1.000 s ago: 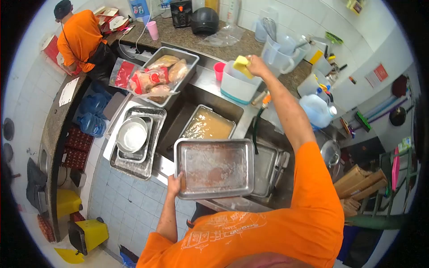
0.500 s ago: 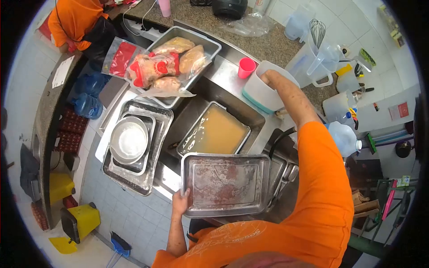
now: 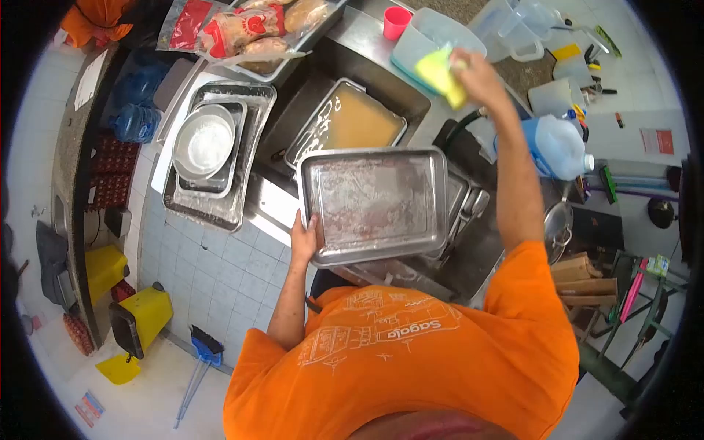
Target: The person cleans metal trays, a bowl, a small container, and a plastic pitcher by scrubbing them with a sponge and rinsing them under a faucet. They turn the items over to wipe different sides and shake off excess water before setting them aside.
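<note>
In the head view, we see the left hand [image 3: 304, 238] gripping the steel tray [image 3: 374, 202] by its corner at 7 o'clock. The tray is held up at the middle of the picture, in front of the orange shirt. The right hand [image 3: 473, 70] is clenched round a yellow sponge [image 3: 438, 73] up at 1 o'clock, just beside the white tub [image 3: 433, 33].

Behind the tray, toward 12 o'clock, a pan of brown water [image 3: 352, 117] sits in the sink [image 3: 293, 110], and the held tray covers its near edge. At 10 o'clock a round bowl [image 3: 205, 139] lies in stacked trays [image 3: 220, 209] on the bench [image 3: 268, 205]. Bagged meat [image 3: 242, 29] lies in a pan at 11 o'clock, with a pink cup [image 3: 396, 22] next to the tub. A plastic jug [image 3: 557, 147] stands at 2 o'clock, beside the right forearm. A co-worker's orange shirt [image 3: 95, 11] shows at the far 10 o'clock edge.

Half a second ago the right hand was down inside the tub. Now it is out and lifted, with the sponge showing. The tray stays in the left hand but sits higher, closer over the sink.

The tray faces open side up toward us, and its long axis runs from 9 to 3 o'clock. The sponge slants from about 10 to 4.
</note>
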Tool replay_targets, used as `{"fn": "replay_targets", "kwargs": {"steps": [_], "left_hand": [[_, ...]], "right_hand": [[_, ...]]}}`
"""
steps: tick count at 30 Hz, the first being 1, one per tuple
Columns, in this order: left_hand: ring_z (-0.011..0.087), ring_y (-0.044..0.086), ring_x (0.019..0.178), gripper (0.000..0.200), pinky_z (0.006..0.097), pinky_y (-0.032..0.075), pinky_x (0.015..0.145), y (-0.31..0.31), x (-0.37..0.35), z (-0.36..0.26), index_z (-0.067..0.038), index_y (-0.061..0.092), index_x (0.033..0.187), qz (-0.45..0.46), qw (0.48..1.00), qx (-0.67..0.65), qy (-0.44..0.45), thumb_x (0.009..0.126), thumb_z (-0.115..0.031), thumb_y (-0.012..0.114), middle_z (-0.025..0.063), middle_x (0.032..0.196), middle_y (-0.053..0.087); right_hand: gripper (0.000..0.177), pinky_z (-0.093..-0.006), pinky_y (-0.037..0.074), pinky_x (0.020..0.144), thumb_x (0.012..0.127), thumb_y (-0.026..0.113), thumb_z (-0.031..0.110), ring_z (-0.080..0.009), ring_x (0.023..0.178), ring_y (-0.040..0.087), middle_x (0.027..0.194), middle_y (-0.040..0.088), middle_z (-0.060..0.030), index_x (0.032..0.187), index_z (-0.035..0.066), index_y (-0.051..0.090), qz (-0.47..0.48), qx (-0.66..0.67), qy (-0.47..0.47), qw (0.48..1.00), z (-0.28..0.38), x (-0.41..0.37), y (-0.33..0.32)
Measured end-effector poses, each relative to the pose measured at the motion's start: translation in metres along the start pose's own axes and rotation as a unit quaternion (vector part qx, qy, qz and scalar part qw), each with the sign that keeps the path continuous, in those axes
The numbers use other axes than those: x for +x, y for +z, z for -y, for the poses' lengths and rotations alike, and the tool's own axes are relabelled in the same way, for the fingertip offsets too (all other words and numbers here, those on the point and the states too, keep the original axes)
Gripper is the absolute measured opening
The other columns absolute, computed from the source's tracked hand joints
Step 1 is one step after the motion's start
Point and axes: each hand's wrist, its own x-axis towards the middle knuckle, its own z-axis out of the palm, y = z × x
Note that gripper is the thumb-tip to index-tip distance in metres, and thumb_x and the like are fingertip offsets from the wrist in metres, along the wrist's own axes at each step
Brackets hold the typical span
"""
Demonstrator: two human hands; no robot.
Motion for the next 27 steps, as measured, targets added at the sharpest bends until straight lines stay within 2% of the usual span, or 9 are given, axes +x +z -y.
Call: {"fn": "replay_targets", "kwargs": {"steps": [3,5,9,10,16,20,23,25,27], "left_hand": [[0.0371,0.060,0.108,0.043,0.0385,0.045,0.092,0.006,-0.012,-0.001,0.003,0.046,0.129,-0.027,0.998,0.026,0.045,0.090,-0.012,0.058,0.0264,0.112,0.062],[0.0375,0.059,0.110,0.044,0.0387,0.044,0.093,0.011,-0.019,-0.002,0.003,0.044,0.130,-0.050,0.996,0.042,0.067,0.090,-0.011,0.057,0.0276,0.114,0.061],[0.0386,0.053,0.117,0.052,0.0391,0.039,0.099,0.012,-0.036,-0.024,0.007,0.035,0.136,-0.020,0.998,0.043,0.050,0.091,-0.010,0.055,0.0290,0.122,0.055],[0.0401,0.052,0.118,0.054,0.0395,0.039,0.099,0.012,-0.041,-0.034,0.007,0.033,0.137,-0.014,0.998,0.041,0.034,0.091,-0.010,0.055,0.0302,0.122,0.055],[0.0403,0.062,0.102,0.045,0.0418,0.046,0.086,0.030,-0.043,-0.047,0.001,0.040,0.134,-0.035,0.993,0.067,0.092,0.091,-0.007,0.053,0.0277,0.107,0.063],[0.0428,0.063,0.097,0.043,0.0435,0.048,0.083,0.028,-0.025,-0.036,0.002,0.042,0.132,-0.035,0.988,0.066,0.133,0.091,-0.007,0.051,0.0274,0.102,0.065],[0.0423,0.057,0.103,0.039,0.0447,0.043,0.090,0.033,-0.019,-0.026,0.004,0.046,0.126,-0.042,0.982,0.113,0.145,0.089,-0.007,0.054,0.0258,0.104,0.063],[0.0411,0.054,0.105,0.036,0.0451,0.039,0.092,0.036,-0.023,-0.031,0.005,0.049,0.121,-0.050,0.966,0.215,0.134,0.087,-0.008,0.056,0.0245,0.105,0.061],[0.0398,0.050,0.104,0.036,0.0493,0.034,0.091,0.038,-0.022,-0.019,0.005,0.049,0.117,-0.072,0.959,0.236,0.137,0.086,-0.010,0.057,0.0237,0.105,0.058]], "right_hand": [[0.014,-0.0296,0.045,0.071,0.074,0.055,0.005,-0.0135,0.079,0.055,0.083,0.058,-0.0011,0.087,0.007,0.058,0.108,0.209,0.097,0.967,0.001,-0.120,0.064],[0.015,-0.0305,0.045,0.072,0.073,0.054,0.004,-0.0148,0.080,0.055,0.079,0.058,-0.0046,0.087,0.008,0.059,0.153,0.170,0.130,0.965,-0.060,-0.186,0.146],[0.028,-0.0424,0.040,0.099,0.081,0.059,0.015,-0.0339,0.121,0.049,0.133,0.050,-0.0172,0.105,0.001,0.061,-0.134,-0.133,0.038,0.981,-0.071,-0.261,0.213],[0.033,-0.0443,0.033,0.107,0.082,0.059,0.012,-0.0333,0.133,0.036,0.146,0.035,-0.0150,0.111,-0.004,0.060,-0.072,0.024,0.120,0.990,-0.073,-0.266,0.228],[0.032,-0.0457,0.032,0.108,0.082,0.059,0.009,-0.0344,0.129,0.042,0.138,0.046,-0.0151,0.114,0.006,0.062,-0.264,-0.015,0.120,0.957,-0.015,-0.246,0.309],[0.026,-0.0443,0.038,0.103,0.084,0.062,0.015,-0.0332,0.124,0.049,0.126,0.058,-0.0161,0.109,0.006,0.065,-0.148,0.066,0.002,0.987,-0.032,-0.271,0.288],[0.027,-0.0452,0.034,0.104,0.085,0.062,0.017,-0.0348,0.124,0.046,0.127,0.056,-0.0169,0.111,0.009,0.065,-0.296,0.024,0.222,0.929,-0.046,-0.249,0.279],[0.029,-0.0479,0.034,0.102,0.087,0.062,0.021,-0.0354,0.124,0.045,0.128,0.056,-0.0158,0.113,0.007,0.063,-0.382,0.007,0.226,0.896,-0.033,-0.223,0.287],[0.034,-0.0498,0.034,0.102,0.086,0.062,0.020,-0.0350,0.126,0.043,0.132,0.052,-0.0138,0.117,0.007,0.062,-0.194,0.025,0.197,0.961,-0.015,-0.232,0.303]]}}
